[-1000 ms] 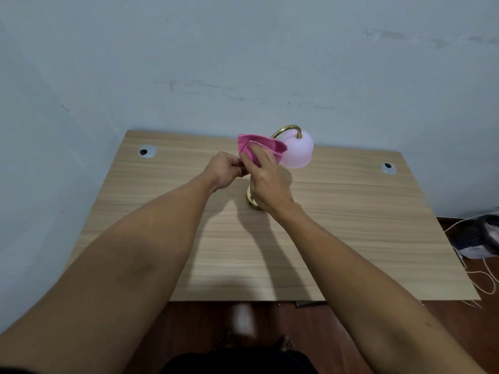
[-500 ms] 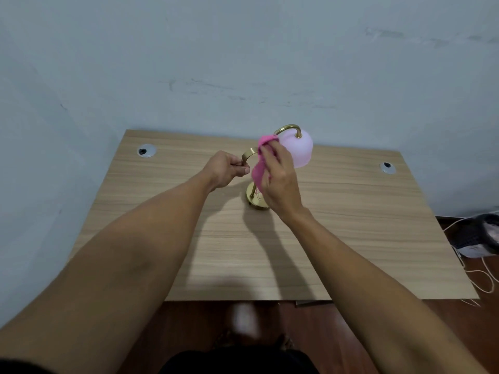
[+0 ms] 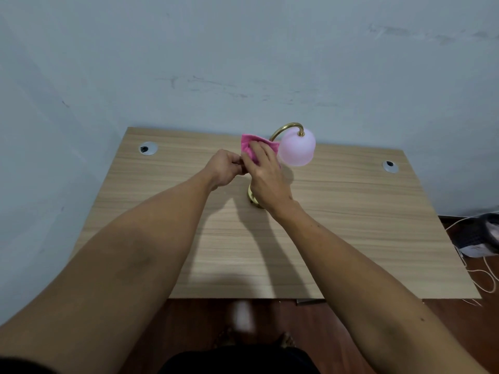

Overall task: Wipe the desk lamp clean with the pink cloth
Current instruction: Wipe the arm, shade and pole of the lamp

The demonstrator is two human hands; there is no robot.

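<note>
A desk lamp stands near the back middle of the wooden desk (image 3: 351, 225). It has a pale pink shade (image 3: 297, 149), a curved brass neck (image 3: 283, 129) and a brass base (image 3: 252, 197) partly hidden by my right wrist. My right hand (image 3: 266, 174) presses the pink cloth (image 3: 249, 147) against the lamp's stem, just left of the shade. My left hand (image 3: 224, 168) is closed beside it and seems to grip the stem, which is hidden behind both hands.
Two round cable grommets sit in the desk's back corners, one on the left (image 3: 148, 149) and one on the right (image 3: 390, 166). A wall rises right behind the desk and along its left. White cables (image 3: 483, 273) and a dark object (image 3: 480, 236) lie on the floor at right.
My right hand slid the cloth down the stem half a second ago and has now come back up, with the cloth spread again near the top. My left hand has stayed in place.
</note>
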